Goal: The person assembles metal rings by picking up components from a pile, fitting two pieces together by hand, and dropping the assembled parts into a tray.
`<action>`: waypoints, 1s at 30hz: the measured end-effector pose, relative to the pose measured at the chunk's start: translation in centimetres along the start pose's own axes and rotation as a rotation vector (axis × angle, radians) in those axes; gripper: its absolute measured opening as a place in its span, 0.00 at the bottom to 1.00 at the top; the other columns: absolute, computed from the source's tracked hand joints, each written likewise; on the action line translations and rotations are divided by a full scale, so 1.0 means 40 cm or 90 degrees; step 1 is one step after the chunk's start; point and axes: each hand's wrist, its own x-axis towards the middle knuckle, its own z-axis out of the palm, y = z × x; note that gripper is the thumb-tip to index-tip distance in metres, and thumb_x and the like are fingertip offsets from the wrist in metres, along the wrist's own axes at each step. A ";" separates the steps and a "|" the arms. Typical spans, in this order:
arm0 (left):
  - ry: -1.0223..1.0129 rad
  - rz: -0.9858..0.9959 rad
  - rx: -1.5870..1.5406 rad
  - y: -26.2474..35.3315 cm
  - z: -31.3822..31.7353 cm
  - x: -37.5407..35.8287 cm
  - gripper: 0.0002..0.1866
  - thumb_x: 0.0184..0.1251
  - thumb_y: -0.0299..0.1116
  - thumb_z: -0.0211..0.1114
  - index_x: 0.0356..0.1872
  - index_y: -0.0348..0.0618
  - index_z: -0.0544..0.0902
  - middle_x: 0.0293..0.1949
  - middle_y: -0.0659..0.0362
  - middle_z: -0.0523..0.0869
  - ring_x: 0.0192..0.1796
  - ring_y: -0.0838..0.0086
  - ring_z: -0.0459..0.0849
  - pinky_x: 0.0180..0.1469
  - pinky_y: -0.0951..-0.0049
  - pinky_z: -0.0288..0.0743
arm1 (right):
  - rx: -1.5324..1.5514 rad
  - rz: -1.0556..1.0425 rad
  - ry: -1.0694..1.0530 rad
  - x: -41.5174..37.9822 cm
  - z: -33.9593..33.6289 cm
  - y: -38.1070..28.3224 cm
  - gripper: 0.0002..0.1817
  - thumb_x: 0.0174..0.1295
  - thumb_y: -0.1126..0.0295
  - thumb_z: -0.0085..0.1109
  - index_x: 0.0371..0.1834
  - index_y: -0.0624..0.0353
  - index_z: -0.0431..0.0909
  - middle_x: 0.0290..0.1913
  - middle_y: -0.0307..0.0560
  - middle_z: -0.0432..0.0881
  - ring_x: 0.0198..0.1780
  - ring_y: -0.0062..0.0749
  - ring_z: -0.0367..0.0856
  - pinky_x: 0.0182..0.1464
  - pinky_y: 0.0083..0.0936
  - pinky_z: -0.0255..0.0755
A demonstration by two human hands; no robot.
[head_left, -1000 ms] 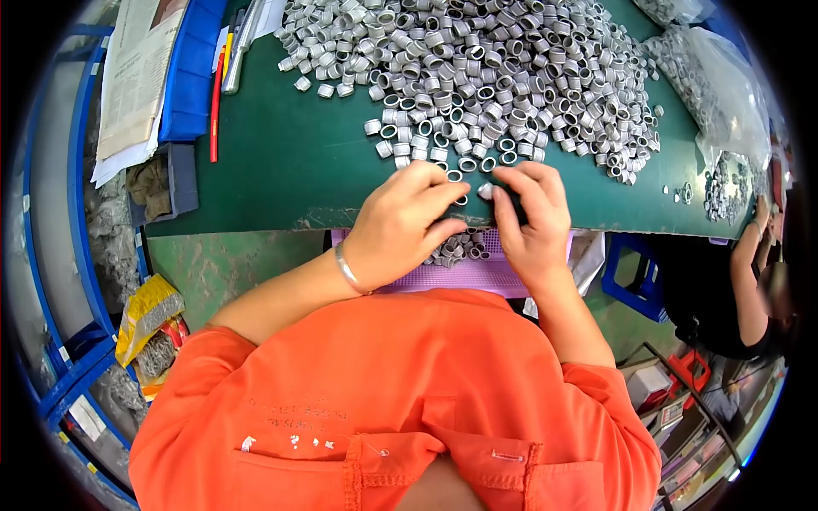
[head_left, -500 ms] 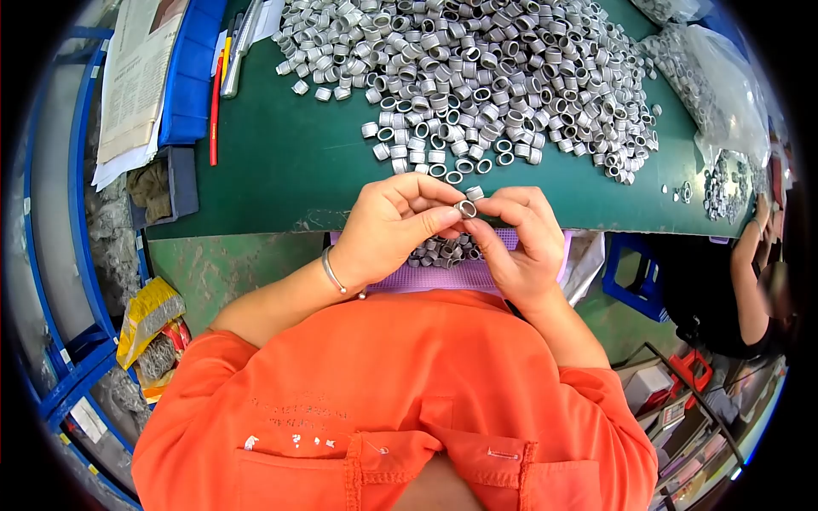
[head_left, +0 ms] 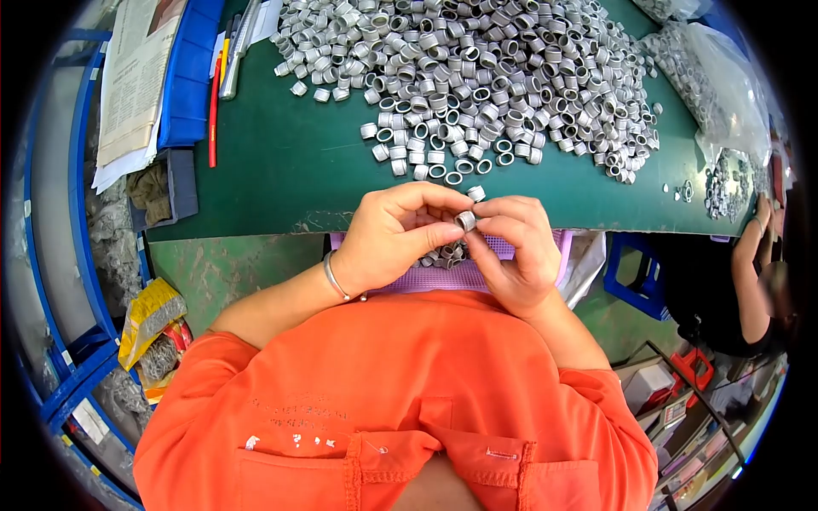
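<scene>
Between the fingertips of both hands, just over the table's front edge, is a small grey metal ring (head_left: 465, 221). My left hand (head_left: 388, 234) pinches it from the left with thumb and fingers, and my right hand (head_left: 518, 247) grips its right side. Another ring (head_left: 476, 194) lies on the table just beyond my fingertips. Below my hands, a pink basket (head_left: 426, 278) with several rings in it is partly hidden. Past my hands, a large heap of similar metal rings (head_left: 486, 77) spreads over the green table (head_left: 281, 170).
A blue bin (head_left: 189, 77) with newspaper (head_left: 136, 85) stands at the left, beside red and yellow pens (head_left: 214, 119). Clear plastic bags of parts (head_left: 716, 85) lie at the right. Another person's arm (head_left: 750, 281) is at the far right, near a blue stool (head_left: 635, 277).
The ring between my fingers has turned, so more of its outer side shows, and it sits slightly lower. Both hands have shifted slightly. The heap looks the same.
</scene>
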 end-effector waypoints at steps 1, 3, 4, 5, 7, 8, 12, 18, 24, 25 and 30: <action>0.022 -0.017 -0.065 -0.002 0.002 -0.001 0.10 0.60 0.14 0.62 0.42 0.32 0.81 0.46 0.54 0.83 0.47 0.71 0.83 0.51 0.74 0.78 | 0.027 0.015 0.001 -0.004 0.002 0.000 0.15 0.39 0.83 0.70 0.32 0.61 0.79 0.36 0.46 0.81 0.35 0.39 0.79 0.37 0.31 0.73; 0.017 0.010 0.040 0.000 -0.006 -0.011 0.08 0.59 0.13 0.62 0.39 0.32 0.82 0.45 0.54 0.83 0.46 0.71 0.83 0.50 0.75 0.79 | 0.054 0.025 0.003 -0.010 -0.003 0.005 0.15 0.39 0.84 0.69 0.32 0.61 0.79 0.37 0.47 0.81 0.36 0.40 0.79 0.38 0.31 0.73; 0.013 0.036 0.144 0.004 -0.015 -0.017 0.07 0.58 0.12 0.61 0.36 0.33 0.82 0.44 0.54 0.84 0.45 0.72 0.84 0.49 0.75 0.79 | 0.070 -0.003 -0.037 -0.016 -0.016 0.013 0.15 0.40 0.84 0.68 0.33 0.62 0.79 0.37 0.48 0.81 0.36 0.40 0.79 0.38 0.32 0.73; -0.047 0.167 0.307 0.014 -0.030 -0.011 0.09 0.55 0.11 0.60 0.33 0.35 0.83 0.40 0.53 0.86 0.43 0.71 0.85 0.45 0.74 0.80 | 0.087 -0.030 -0.077 -0.019 -0.022 0.019 0.14 0.42 0.84 0.68 0.34 0.62 0.79 0.37 0.49 0.81 0.36 0.40 0.79 0.38 0.32 0.73; -0.109 0.226 0.395 0.019 -0.042 -0.014 0.10 0.49 0.12 0.61 0.30 0.37 0.84 0.37 0.55 0.88 0.40 0.68 0.86 0.42 0.72 0.80 | 0.020 0.005 -0.068 -0.018 -0.019 0.028 0.15 0.43 0.83 0.68 0.35 0.63 0.79 0.37 0.49 0.80 0.37 0.40 0.78 0.38 0.31 0.73; -0.155 0.239 0.439 0.020 -0.050 -0.016 0.10 0.47 0.13 0.62 0.30 0.38 0.84 0.37 0.56 0.88 0.39 0.67 0.85 0.42 0.71 0.79 | -0.048 0.043 -0.060 -0.017 -0.017 0.031 0.15 0.43 0.83 0.67 0.37 0.63 0.79 0.37 0.49 0.79 0.37 0.41 0.78 0.38 0.30 0.72; -0.221 0.287 0.534 0.018 -0.045 -0.011 0.09 0.47 0.20 0.66 0.32 0.40 0.85 0.37 0.58 0.86 0.36 0.66 0.82 0.38 0.70 0.77 | -0.169 0.082 -0.127 0.005 -0.006 0.042 0.17 0.44 0.81 0.68 0.39 0.62 0.79 0.38 0.48 0.77 0.38 0.42 0.75 0.38 0.30 0.71; -0.061 0.049 0.396 0.030 -0.017 -0.007 0.09 0.57 0.27 0.71 0.37 0.37 0.83 0.32 0.62 0.83 0.28 0.85 0.79 0.30 0.84 0.73 | 0.151 0.248 -0.069 -0.020 -0.009 0.030 0.15 0.49 0.85 0.65 0.41 0.63 0.77 0.41 0.48 0.80 0.36 0.26 0.80 0.35 0.18 0.75; -0.036 -0.005 0.202 0.009 -0.002 0.009 0.09 0.61 0.22 0.67 0.41 0.33 0.80 0.38 0.61 0.83 0.36 0.82 0.82 0.38 0.82 0.78 | 0.189 0.150 0.014 -0.023 0.007 -0.001 0.18 0.49 0.89 0.61 0.43 0.64 0.74 0.39 0.50 0.80 0.35 0.29 0.81 0.36 0.21 0.77; -0.025 0.002 0.155 0.010 0.002 0.008 0.10 0.60 0.20 0.66 0.42 0.33 0.79 0.41 0.59 0.82 0.39 0.80 0.82 0.42 0.80 0.79 | 0.188 0.149 0.015 -0.018 0.005 0.003 0.18 0.49 0.89 0.61 0.43 0.64 0.74 0.39 0.50 0.80 0.35 0.29 0.81 0.36 0.21 0.77; -0.001 0.084 0.017 -0.012 -0.007 0.012 0.11 0.59 0.14 0.63 0.43 0.33 0.80 0.46 0.56 0.80 0.46 0.78 0.82 0.48 0.78 0.80 | 0.169 0.161 -0.045 0.017 -0.015 0.018 0.13 0.50 0.85 0.64 0.40 0.65 0.77 0.38 0.49 0.80 0.33 0.28 0.79 0.32 0.20 0.75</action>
